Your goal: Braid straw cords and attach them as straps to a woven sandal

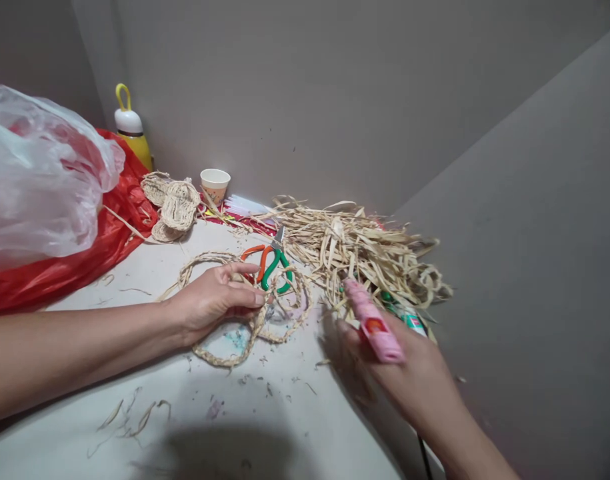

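Observation:
My left hand (pixel 217 300) is closed in a pinch on a braided straw cord (pixel 225 362), which lies in loops on the table around the fingers. My right hand (pixel 409 367), slightly blurred, grips a pink hot glue gun (pixel 372 320) with its tip pointing up and to the left, away from the cord. Scissors (pixel 275 260) with orange and green handles lie just beyond my left fingertips, partly under the cord loops. A big heap of dry straw strips (pixel 355 240) spreads past the glue gun's tip.
At left, a clear plastic bag (pixel 39 180) sits on a red bag (pixel 129 213). Behind are a yellow bottle (pixel 135 137), woven straw pieces (pixel 177 207), a paper cup (pixel 215 185) and white sticks (pixel 247 205). A black cable (pixel 425 457) hangs at right; grey walls (pixel 285 87) enclose the table.

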Demonstrator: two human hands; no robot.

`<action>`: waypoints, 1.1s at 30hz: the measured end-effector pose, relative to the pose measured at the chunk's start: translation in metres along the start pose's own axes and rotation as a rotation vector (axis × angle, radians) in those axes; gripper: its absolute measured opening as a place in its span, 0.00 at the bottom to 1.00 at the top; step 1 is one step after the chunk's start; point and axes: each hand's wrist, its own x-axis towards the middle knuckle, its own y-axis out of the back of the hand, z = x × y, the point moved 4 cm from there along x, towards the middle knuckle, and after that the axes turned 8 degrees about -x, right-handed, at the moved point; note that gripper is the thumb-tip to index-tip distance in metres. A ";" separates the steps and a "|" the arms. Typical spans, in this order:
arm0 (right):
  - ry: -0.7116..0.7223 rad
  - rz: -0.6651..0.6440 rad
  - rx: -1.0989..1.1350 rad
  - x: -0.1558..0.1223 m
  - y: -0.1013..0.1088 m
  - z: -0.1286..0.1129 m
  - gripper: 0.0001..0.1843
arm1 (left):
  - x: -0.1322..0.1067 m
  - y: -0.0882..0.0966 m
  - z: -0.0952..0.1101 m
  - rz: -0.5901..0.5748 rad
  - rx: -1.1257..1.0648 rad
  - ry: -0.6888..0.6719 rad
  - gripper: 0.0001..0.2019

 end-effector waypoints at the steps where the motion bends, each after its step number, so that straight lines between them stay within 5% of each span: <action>1: -0.011 -0.059 -0.066 0.003 -0.004 0.003 0.17 | -0.002 -0.001 0.001 -0.003 0.001 0.003 0.31; 4: 0.006 -0.257 -0.217 0.004 -0.007 0.007 0.16 | -0.007 -0.004 0.004 -0.032 0.015 0.014 0.33; 7: 0.040 -0.355 -0.167 0.002 0.011 0.009 0.25 | -0.012 -0.008 0.008 -0.083 0.031 0.027 0.34; 11: -0.016 -0.159 0.175 0.014 0.055 0.001 0.30 | -0.018 -0.013 0.011 -0.168 0.053 0.035 0.35; 14: 0.032 -0.133 0.499 0.029 0.065 -0.026 0.27 | -0.022 -0.017 0.012 -0.219 0.063 0.040 0.36; 18: 0.118 -0.419 0.671 0.043 0.042 -0.066 0.23 | -0.025 -0.020 0.014 -0.251 0.077 0.046 0.36; 22: 0.082 -0.593 0.832 0.045 0.019 -0.080 0.11 | -0.024 -0.020 0.017 -0.246 0.082 0.017 0.36; 33: -0.068 -0.564 0.993 0.035 -0.005 -0.073 0.11 | -0.026 -0.021 0.019 -0.153 0.099 -0.058 0.29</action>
